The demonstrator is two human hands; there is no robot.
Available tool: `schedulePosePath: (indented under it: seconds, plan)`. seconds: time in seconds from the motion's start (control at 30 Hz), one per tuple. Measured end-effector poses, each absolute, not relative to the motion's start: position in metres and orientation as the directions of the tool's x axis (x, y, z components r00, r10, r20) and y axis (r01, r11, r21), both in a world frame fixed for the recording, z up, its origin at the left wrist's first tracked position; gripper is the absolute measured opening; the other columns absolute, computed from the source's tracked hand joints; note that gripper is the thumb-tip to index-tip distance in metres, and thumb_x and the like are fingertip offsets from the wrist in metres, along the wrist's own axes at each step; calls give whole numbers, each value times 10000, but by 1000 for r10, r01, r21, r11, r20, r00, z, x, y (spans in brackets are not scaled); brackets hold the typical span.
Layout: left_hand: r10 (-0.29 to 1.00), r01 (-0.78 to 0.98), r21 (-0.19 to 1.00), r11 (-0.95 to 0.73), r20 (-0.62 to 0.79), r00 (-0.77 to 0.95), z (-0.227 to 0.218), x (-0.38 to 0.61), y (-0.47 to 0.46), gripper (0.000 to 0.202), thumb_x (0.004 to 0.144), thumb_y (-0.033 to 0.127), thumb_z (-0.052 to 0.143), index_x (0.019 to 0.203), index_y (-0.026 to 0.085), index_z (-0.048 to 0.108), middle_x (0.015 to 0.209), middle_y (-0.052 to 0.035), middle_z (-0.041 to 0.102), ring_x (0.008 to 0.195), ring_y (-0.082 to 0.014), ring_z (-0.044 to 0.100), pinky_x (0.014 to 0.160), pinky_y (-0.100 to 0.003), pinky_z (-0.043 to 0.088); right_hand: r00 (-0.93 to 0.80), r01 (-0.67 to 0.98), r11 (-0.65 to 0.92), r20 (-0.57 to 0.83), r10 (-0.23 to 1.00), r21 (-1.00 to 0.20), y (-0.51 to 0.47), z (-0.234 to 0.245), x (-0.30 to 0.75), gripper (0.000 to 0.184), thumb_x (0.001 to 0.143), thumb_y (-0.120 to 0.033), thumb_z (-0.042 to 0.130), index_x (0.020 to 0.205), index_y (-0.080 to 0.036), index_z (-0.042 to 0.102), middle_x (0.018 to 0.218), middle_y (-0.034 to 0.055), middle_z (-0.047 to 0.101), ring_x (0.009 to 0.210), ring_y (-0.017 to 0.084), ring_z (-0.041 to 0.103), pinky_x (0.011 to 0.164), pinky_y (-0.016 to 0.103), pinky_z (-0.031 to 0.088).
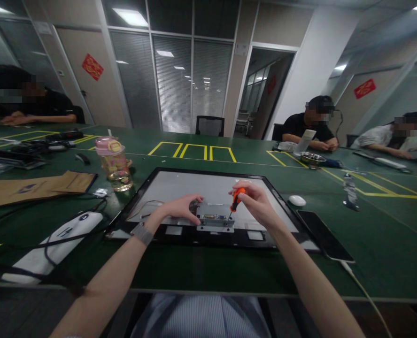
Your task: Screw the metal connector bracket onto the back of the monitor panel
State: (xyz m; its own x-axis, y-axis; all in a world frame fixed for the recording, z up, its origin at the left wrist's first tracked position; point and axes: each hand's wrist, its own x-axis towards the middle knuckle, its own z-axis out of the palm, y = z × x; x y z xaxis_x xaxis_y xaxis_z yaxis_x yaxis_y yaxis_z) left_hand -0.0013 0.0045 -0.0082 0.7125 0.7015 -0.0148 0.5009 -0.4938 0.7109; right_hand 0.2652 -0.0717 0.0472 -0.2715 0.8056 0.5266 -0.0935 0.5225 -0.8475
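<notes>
A flat display panel (pixel 180 180) with a black frame and a pale back lies in front of me on the green table. On its near edge sits a metal bracket (pixel 215 229) with connector ports along it. My left hand (pixel 182 209) curls around the bracket's left end, thumb in front and fingers behind. Held in my right hand (pixel 256 199) is an orange and black screwdriver (pixel 237 199), tilted, its thin shaft pointing down to the bracket's right end. The tip's exact contact with a screw is too small to make out.
Left of the panel are a pink-lidded bottle (pixel 113 164), a brown paper bag (pixel 42 187) and a white power strip (pixel 58 246) with black cables. To the right lie a white mouse (pixel 297 201) and a phone (pixel 324 234) on a cable. Several people sit across the table.
</notes>
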Motion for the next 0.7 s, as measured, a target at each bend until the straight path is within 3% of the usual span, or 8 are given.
schedulePosePath:
  seconds: [0.1,0.2,0.37,0.57,0.7]
  plan:
    - [699,502,716,-485,-28,715,-10,-3,6,723,510,457,828,1114,238,496,1356,-77,431,1256,-290,410,1038,-429,329,-290,-125,472,487,824,-873,-72,46,264,219,846,-343,591,1049,-272,634,917,39,654,900,182,611,827,370,485]
    - [696,495,722,-483,-27,717,-11,-3,7,719,512,466,825,1113,238,503,1362,-77,428,1259,-294,404,1036,-430,328,-270,-115,516,527,806,-849,-70,45,263,187,858,-341,576,1009,-263,654,994,44,635,952,183,600,892,380,460]
    - [700,500,716,-487,-23,714,-8,-2,4,717,511,448,827,1119,235,514,1358,-78,431,1261,-297,399,1051,-436,312,-260,-48,559,550,793,-828,-70,48,266,167,791,-291,664,956,-270,663,942,17,603,863,155,596,794,324,497]
    - [712,521,722,-456,-56,700,-4,-1,1,723,511,454,826,1116,230,501,1368,-83,420,1269,-306,395,1046,-442,325,-294,18,559,530,795,-829,-73,53,267,265,878,-315,544,1131,-259,598,1025,63,641,1002,197,589,901,397,468]
    - [708,514,729,-451,-58,703,-3,-1,1,712,520,443,822,1119,230,502,1371,-79,416,1259,-294,405,1045,-433,328,-287,7,598,571,769,-801,-72,52,266,191,828,-299,616,1014,-269,651,1025,44,609,945,179,583,837,354,483]
